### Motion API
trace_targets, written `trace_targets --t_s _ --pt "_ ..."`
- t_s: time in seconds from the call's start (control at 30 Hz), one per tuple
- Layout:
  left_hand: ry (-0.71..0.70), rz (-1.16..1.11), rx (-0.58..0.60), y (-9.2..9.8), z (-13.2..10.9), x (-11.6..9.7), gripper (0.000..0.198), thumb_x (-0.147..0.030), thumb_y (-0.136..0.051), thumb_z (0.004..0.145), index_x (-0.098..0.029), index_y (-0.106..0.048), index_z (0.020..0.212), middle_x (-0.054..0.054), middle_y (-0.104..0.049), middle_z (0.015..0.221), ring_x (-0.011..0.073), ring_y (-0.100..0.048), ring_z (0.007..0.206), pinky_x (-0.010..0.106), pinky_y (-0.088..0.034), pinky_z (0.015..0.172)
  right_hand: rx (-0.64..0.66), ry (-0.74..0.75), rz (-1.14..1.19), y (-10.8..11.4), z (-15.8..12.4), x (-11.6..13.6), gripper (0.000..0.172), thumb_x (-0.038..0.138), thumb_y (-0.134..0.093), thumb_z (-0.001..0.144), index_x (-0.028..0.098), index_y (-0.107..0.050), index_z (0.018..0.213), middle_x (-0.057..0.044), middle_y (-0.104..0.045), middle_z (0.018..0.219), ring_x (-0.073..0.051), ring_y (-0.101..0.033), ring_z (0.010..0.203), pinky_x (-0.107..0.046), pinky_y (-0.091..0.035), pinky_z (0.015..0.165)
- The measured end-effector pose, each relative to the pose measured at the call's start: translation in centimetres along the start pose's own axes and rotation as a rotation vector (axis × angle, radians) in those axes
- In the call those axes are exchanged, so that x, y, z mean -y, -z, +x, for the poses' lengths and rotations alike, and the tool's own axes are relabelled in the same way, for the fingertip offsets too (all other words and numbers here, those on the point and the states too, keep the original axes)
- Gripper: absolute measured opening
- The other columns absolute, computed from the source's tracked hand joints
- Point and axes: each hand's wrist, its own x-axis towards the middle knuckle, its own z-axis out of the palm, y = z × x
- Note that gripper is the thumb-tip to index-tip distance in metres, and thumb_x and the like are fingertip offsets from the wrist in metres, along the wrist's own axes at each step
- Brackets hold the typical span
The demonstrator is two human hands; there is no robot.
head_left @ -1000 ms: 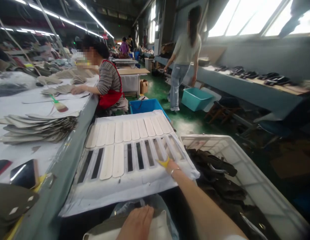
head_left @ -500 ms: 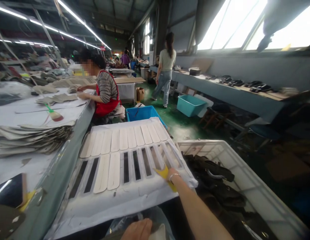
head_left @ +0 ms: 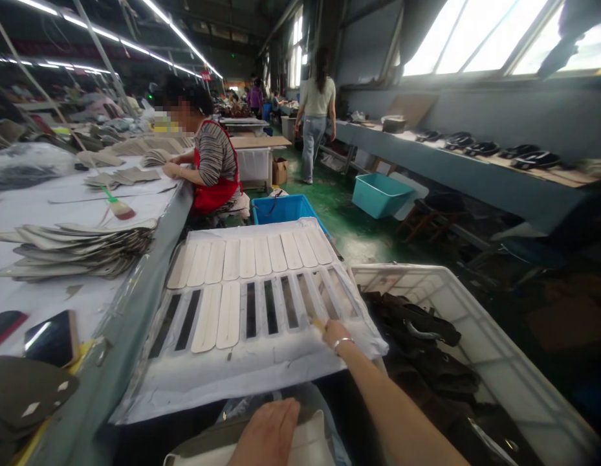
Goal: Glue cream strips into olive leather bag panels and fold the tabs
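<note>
Over the board's (head_left: pixel 261 382) right side: our right hand (head_left: pixel 333 333), gripping a yellow tool (head_left: pixel 318 325).
Nearest us: our left hand (head_left: pixel 268 427), laid flat on a pale panel (head_left: pixel 310 445).
Far row: white strips (head_left: pixel 262 254).

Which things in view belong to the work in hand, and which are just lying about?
Seemingly in use: yellow piece in the right hand, white cloth, strips, pale piece under the left hand.

Apparently just lying about: phone, brush, teal tub.

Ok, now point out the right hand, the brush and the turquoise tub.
Right hand (head_left: pixel 336 332), head view: back of the hand.
Brush (head_left: pixel 118 206), head view: pale middle.
Turquoise tub (head_left: pixel 371 197), head view: outer wall.
</note>
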Motion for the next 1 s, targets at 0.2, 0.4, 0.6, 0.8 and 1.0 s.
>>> trace_targets --t_s 0.2,0.4,0.6,0.8,1.0 --pt "0.066 -0.132 0.07 3.3 -0.8 -1.4 0.093 -0.042 -0.073 0.056 -0.011 -0.034 0.134 0.018 -0.04 0.137 0.0322 -0.04 0.123 0.045 -0.031 0.103 0.009 0.163 0.016 -1.0 -3.0 1.7 0.015 0.018 -0.051 0.084 0.011 -0.056 0.096 -0.007 -0.059 0.096 -0.017 -0.055 0.09 -0.035 -0.043 0.082" --pt "-0.13 -0.504 0.384 6.7 2.0 1.7 0.099 -0.055 -0.072 0.052 -0.019 -0.033 0.136 0.01 -0.045 0.135 0.0295 -0.046 0.119 0.041 -0.035 0.1 0.238 0.462 0.315 4.0 -11.2 -2.9 0.062 0.028 -0.066 0.068 0.017 -0.043 0.125 -0.004 -0.06 0.102 -0.018 -0.055 0.088 -0.026 -0.04 0.079" --pt "0.006 -1.062 0.552 5.0 5.4 2.2 0.058 -0.061 -0.025 0.085 -0.024 -0.057 0.117 -0.001 -0.063 0.113 0.0215 -0.056 0.107 0.039 -0.035 0.098 0.33 0.403 0.34 4.5 -16.4 -3.7 0.043 0.047 -0.034 0.088 0.016 -0.064 0.092 -0.006 -0.065 0.083 -0.017 -0.056 0.071 -0.025 -0.039 0.065" --pt "0.222 -1.408 0.784 2.2 5.9 2.7 0.083 -0.074 -0.009 0.078 -0.02 -0.06 0.112 0.006 -0.066 0.102 0.0262 -0.059 0.096 0.045 -0.035 0.095 -0.018 0.514 -0.256 1.9 -15.0 0.3 0.053 0.043 -0.024 0.093 0.019 -0.062 0.066 -0.005 -0.066 0.066 -0.017 -0.058 0.061 -0.027 -0.03 0.056" --pt "0.19 -1.13 0.579 2.9 5.1 2.7 0.085 -0.071 0.001 0.079 -0.021 -0.059 0.115 0.005 -0.067 0.098 0.0244 -0.057 0.1 0.039 -0.036 0.094 -0.011 0.794 -0.422 2.8 -13.2 1.7 0.051 0.043 -0.025 0.092 0.018 -0.063 0.069 -0.006 -0.067 0.069 -0.017 -0.06 0.064 -0.027 -0.033 0.061"
